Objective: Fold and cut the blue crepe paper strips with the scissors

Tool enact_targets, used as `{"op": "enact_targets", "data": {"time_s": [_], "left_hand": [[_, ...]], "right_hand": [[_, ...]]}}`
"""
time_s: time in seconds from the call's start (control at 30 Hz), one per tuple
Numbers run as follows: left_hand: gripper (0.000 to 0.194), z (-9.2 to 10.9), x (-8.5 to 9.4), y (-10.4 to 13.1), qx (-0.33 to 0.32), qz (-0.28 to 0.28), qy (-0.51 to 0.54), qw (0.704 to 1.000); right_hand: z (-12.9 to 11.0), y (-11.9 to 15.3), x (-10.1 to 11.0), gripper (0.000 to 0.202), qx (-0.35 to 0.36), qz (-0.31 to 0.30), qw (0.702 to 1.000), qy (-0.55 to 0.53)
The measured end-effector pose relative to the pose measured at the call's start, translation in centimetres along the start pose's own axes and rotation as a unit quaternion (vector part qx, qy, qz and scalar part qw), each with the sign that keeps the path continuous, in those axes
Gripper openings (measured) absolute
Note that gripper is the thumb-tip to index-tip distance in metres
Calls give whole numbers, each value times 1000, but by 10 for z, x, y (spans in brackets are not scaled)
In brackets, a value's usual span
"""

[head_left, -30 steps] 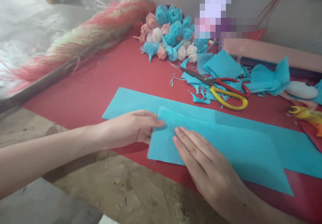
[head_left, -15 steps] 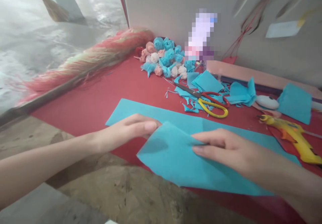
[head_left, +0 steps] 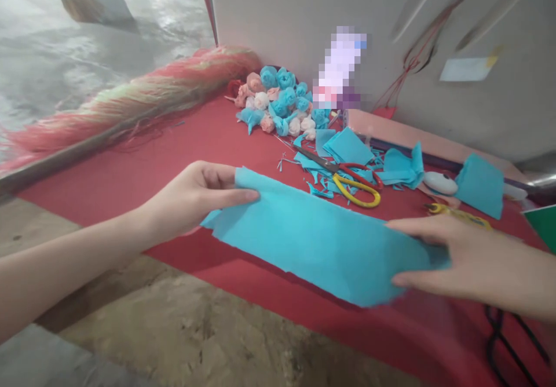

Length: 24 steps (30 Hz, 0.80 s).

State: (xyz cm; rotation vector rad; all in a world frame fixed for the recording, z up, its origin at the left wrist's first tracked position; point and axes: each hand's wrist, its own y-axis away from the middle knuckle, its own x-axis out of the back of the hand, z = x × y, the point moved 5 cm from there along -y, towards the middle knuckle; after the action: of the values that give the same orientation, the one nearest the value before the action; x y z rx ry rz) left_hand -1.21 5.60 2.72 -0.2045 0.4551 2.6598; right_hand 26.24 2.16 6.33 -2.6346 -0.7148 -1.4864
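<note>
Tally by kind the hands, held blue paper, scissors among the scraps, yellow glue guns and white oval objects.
Left hand and right hand: 2
Held blue paper: 1 bundle
Scissors: 1
Yellow glue gun: 1, partly hidden
White oval object: 1
Total: 6

The sheet of paper is showing plain turquoise blue, and the work surface is wearing solid red. The paper flowers are mixing turquoise, salmon pink, white and dark red. The scissors are pairing red and yellow with a dark grey. The bristly bundle is running in streaks of coral and pale yellow-green.
</note>
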Motion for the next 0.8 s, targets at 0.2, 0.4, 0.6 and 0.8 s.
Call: {"op": "enact_targets", "data": {"time_s": [0.2,0.4,0.6,0.8], "left_hand": [[13,-6,2,-2,34,34,24,999],[9,-14,4,-4,42,34,-11,998],[12,-19,6,-2,49,29,-51,997],[10,-14,1,-2,45,16,-38,998]], "right_hand": [[46,18,5,32,-224,77,920,-313],[50,30,-35,20,-261,214,836,-433],[51,46,-55,31,-304,251,845,-361],[67,51,-52,19,-345,239,840,-342]]}}
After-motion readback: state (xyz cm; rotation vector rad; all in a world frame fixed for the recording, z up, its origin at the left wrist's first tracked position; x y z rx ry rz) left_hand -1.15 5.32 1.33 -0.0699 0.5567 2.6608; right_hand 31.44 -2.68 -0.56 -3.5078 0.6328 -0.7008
